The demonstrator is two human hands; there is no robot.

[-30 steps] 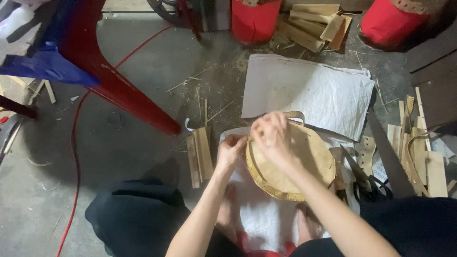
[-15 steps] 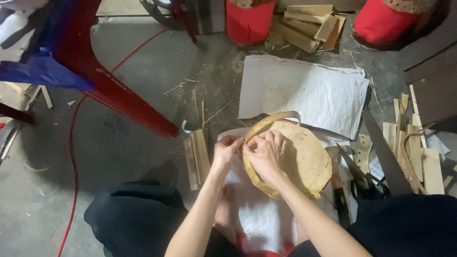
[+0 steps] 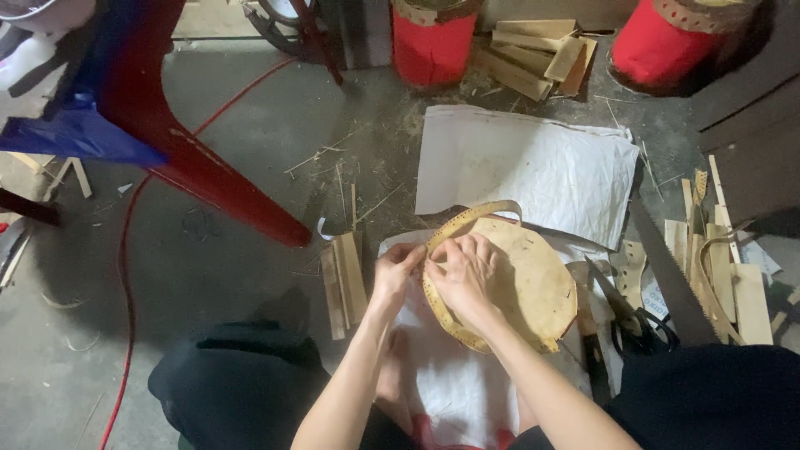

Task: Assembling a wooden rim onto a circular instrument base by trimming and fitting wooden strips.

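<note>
A large white woven sack (image 3: 533,171) lies flat on the concrete floor (image 3: 208,275), its near edge just beyond the round piece being worked; it is roughly rectangular and creased. A second white sack (image 3: 454,392) lies under that piece, between the person's knees. At the right, among the wood strips, a small pale printed scrap (image 3: 654,296) shows, perhaps a label or wrapper, too hidden to tell. No signs or screens show.

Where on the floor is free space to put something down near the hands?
Bare concrete floor lies left of the wooden slats, below the red chair leg. The white sack beyond the round drum is mostly bare. To the right it is crowded: saw, scissors, wood strips.
</note>
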